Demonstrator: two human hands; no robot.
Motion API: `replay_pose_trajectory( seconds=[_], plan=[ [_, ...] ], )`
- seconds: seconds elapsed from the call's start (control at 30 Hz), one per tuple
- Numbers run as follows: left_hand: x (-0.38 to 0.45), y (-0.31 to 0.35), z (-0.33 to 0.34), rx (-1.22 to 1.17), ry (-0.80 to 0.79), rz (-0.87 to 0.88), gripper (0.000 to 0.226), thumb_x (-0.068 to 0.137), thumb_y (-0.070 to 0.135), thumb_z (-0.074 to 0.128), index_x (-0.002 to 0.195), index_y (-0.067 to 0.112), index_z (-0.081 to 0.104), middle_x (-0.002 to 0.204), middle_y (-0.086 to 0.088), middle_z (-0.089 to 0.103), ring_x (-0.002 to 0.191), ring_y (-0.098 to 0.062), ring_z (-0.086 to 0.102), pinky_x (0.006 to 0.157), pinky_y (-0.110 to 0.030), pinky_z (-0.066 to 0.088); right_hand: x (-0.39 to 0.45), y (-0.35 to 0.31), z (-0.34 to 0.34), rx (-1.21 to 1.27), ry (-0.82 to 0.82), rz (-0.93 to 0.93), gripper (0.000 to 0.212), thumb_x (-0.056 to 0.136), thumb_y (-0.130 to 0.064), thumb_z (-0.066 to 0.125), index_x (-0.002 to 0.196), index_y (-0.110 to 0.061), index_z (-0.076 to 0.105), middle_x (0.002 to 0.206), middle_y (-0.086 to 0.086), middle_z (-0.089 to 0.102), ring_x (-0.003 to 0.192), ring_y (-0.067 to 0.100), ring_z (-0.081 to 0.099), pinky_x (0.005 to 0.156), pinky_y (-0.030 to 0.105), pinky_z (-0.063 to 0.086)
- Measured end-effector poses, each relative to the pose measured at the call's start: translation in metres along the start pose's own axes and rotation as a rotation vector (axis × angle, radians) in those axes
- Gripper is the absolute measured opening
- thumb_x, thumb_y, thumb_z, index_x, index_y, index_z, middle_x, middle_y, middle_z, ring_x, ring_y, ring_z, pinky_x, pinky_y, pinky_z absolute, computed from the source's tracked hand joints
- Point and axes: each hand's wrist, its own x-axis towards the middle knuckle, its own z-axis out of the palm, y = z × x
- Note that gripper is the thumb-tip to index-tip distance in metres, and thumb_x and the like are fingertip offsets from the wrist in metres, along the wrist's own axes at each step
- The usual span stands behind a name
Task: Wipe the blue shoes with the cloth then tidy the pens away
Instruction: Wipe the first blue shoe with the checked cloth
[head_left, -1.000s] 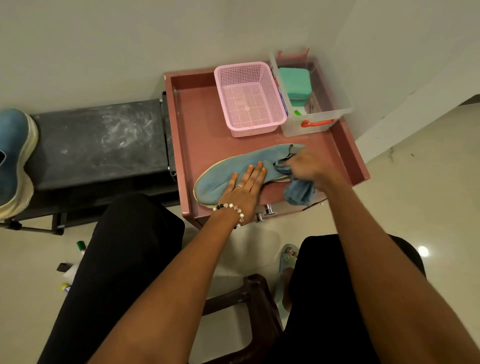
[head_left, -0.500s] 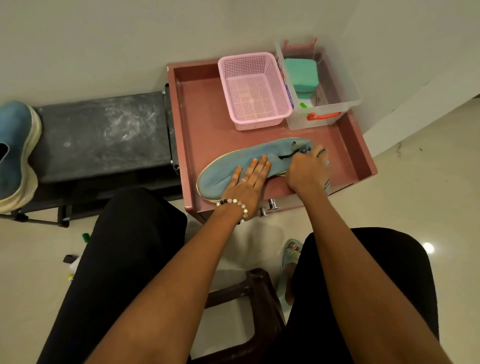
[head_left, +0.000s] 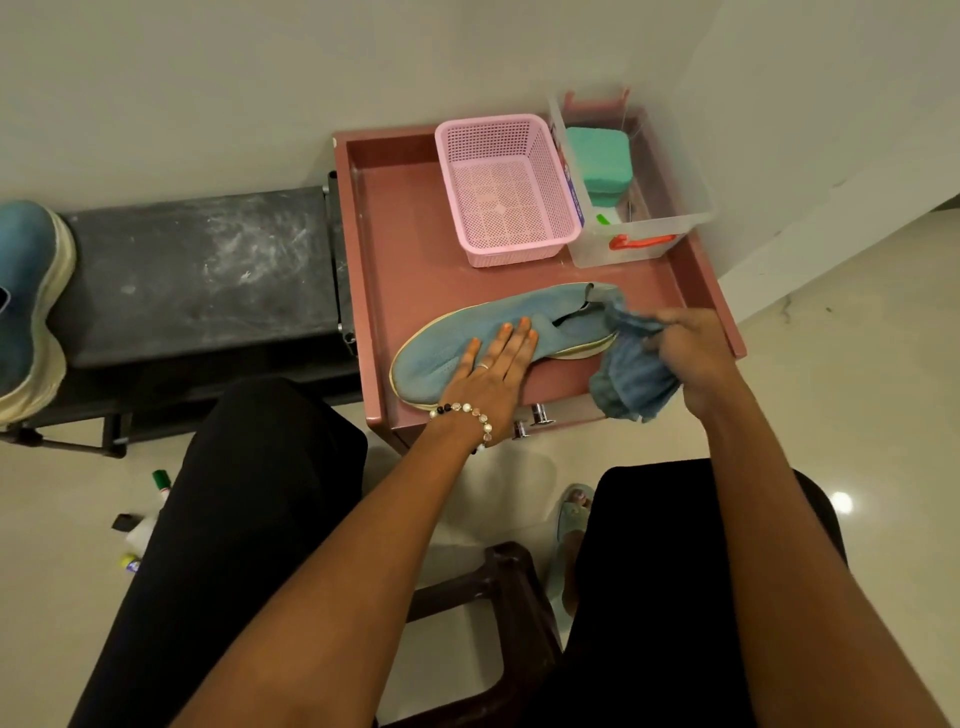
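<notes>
A light blue knit shoe (head_left: 457, 338) lies on its side in the pink tray-top table (head_left: 400, 249), toe to the left. My left hand (head_left: 491, 366) presses flat on its middle, fingers spread. My right hand (head_left: 685, 348) grips a bunched blue cloth (head_left: 631, 376) at the shoe's heel end, the cloth hanging over the table's front edge. A second blue shoe (head_left: 26, 306) rests on the dark bench (head_left: 208, 270) at the far left. Markers (head_left: 161, 480) lie on the floor beside my left leg.
An empty pink mesh basket (head_left: 506, 192) and a clear plastic box (head_left: 670, 208) holding a green sponge (head_left: 597, 158) stand at the table's back. A brown stool (head_left: 498, 582) sits between my knees. A wall corner rises to the right.
My right hand has drawn back off the shoe's heel toward the right, and the cloth now hangs bunched below it. My left hand stays flat on the shoe.
</notes>
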Motion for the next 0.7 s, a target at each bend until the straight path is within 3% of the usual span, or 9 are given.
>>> replay_pose_trajectory(
  seconds=[0.1,0.2,0.33,0.4,0.47,0.5,0.57,0.6,0.7],
  plan=[
    [0.000,0.001,-0.001,-0.011,-0.013,0.001,0.090,0.088,0.007,0.044,0.148,0.013,-0.022,0.156,0.000,-0.026,0.145,-0.019,-0.018,0.118,-0.044,-0.005,0.022,0.012,0.008,-0.316,0.256,-0.145,0.031,0.082,-0.006,0.045,0.096,-0.006,0.071,0.089,0.010,0.063,0.082,0.025,0.057,0.069,0.025,0.042],
    [-0.001,0.002,-0.004,-0.002,-0.020,-0.004,0.091,0.088,0.008,0.046,0.148,0.013,-0.022,0.156,0.001,-0.027,0.145,-0.019,-0.019,0.118,-0.044,-0.006,0.017,0.024,0.055,-0.842,0.173,-0.185,0.031,0.082,-0.018,0.044,0.104,-0.006,0.064,0.117,0.024,0.052,0.103,0.037,0.049,0.085,0.036,0.042],
    [-0.001,0.002,-0.003,-0.005,-0.012,-0.012,0.092,0.087,0.008,0.047,0.148,0.013,-0.022,0.155,0.001,-0.028,0.145,-0.018,-0.019,0.117,-0.043,-0.006,0.004,0.008,0.093,-1.024,0.025,-0.226,0.034,0.086,-0.026,0.047,0.107,-0.004,0.062,0.128,0.022,0.044,0.119,0.039,0.039,0.099,0.045,0.038],
    [-0.002,0.001,-0.003,-0.016,-0.028,-0.002,0.092,0.088,0.009,0.047,0.148,0.013,-0.023,0.155,0.001,-0.029,0.145,-0.019,-0.019,0.118,-0.044,-0.006,0.008,-0.007,0.075,-0.892,-0.151,-0.287,0.040,0.086,-0.027,0.042,0.108,-0.002,0.065,0.120,0.017,0.057,0.112,0.033,0.048,0.091,0.034,0.043],
    [0.000,0.001,0.000,-0.010,-0.025,0.004,0.093,0.087,0.010,0.048,0.147,0.013,-0.023,0.155,0.000,-0.029,0.145,-0.019,-0.019,0.118,-0.044,-0.006,0.009,-0.020,0.041,-0.492,-0.317,-0.169,0.032,0.085,-0.004,0.048,0.108,-0.005,0.070,0.104,0.002,0.068,0.092,0.021,0.058,0.074,0.017,0.046],
    [0.000,0.001,-0.001,-0.002,-0.021,0.003,0.094,0.087,0.010,0.048,0.147,0.013,-0.024,0.155,0.000,-0.029,0.145,-0.019,-0.019,0.118,-0.044,-0.006,0.004,-0.026,0.023,-0.241,-0.333,-0.058,0.035,0.080,0.006,0.050,0.103,-0.008,0.073,0.096,0.000,0.070,0.088,0.019,0.061,0.071,0.017,0.047],
    [0.001,0.001,0.000,0.006,-0.020,-0.001,0.094,0.087,0.011,0.049,0.146,0.013,-0.025,0.155,-0.001,-0.029,0.145,-0.020,-0.019,0.118,-0.044,-0.005,0.002,-0.033,-0.003,0.033,-0.122,0.027,0.033,0.075,0.009,0.052,0.091,-0.010,0.074,0.088,0.005,0.070,0.091,0.025,0.065,0.074,0.026,0.051],
    [0.001,0.001,0.000,0.006,-0.020,-0.002,0.095,0.087,0.011,0.049,0.146,0.013,-0.025,0.155,-0.001,-0.028,0.145,-0.020,-0.019,0.118,-0.044,-0.006,0.005,-0.034,-0.009,0.021,0.014,-0.020,0.031,0.075,0.007,0.052,0.091,-0.010,0.072,0.088,0.006,0.069,0.091,0.026,0.065,0.076,0.027,0.050],
    [0.000,0.001,-0.002,-0.013,-0.024,0.001,0.098,0.085,0.010,0.052,0.147,0.013,-0.024,0.155,-0.001,-0.028,0.145,-0.020,-0.019,0.118,-0.043,-0.006,0.025,-0.035,0.006,-0.363,0.226,-0.267,0.034,0.081,0.001,0.051,0.106,-0.011,0.070,0.095,0.003,0.066,0.089,0.020,0.060,0.081,0.024,0.047]
  ],
)
